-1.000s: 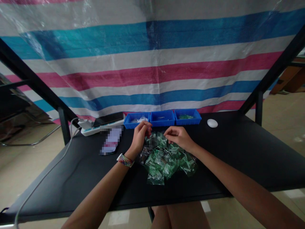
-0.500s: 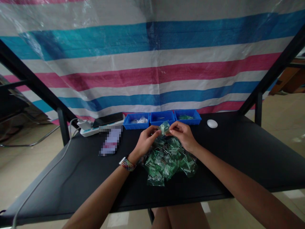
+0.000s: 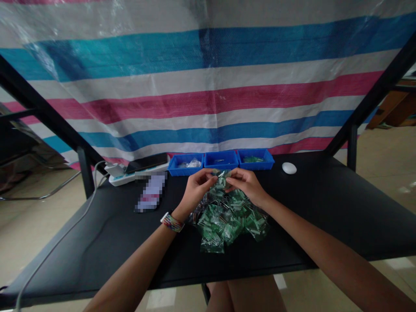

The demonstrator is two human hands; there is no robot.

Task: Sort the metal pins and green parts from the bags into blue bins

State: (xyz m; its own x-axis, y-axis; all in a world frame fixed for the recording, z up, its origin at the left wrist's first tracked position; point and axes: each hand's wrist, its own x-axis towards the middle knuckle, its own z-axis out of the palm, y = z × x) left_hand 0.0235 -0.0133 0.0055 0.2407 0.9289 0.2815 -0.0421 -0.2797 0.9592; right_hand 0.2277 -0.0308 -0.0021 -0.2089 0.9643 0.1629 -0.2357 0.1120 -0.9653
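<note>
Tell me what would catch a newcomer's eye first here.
The striped blue, pink and pale sheet fills the background behind the table. Next comes the heap of mostly green packets mid-table, with the left hand and right hand pinching one packet at its far side. Three blue trays stand just beyond.

Translucent green marks the heap of small crinkled plastic packets (image 3: 224, 223), flecked silver and brown against the plain black flat tabletop (image 3: 328, 195), and a paler green tints the thin clear plastic packet (image 3: 223, 176) at the heap's far edge. Beyond the heap are three solid-blue rectangular plastic trays (image 3: 221, 166); a multicoloured patterned wristband (image 3: 173, 222) appears to its left, a plain white smooth oval object (image 3: 289, 168) to its right. Behind it, a glossy plastic sheet (image 3: 208, 104) bears horizontal blue, off-white and pinkish-red stripes.
</note>
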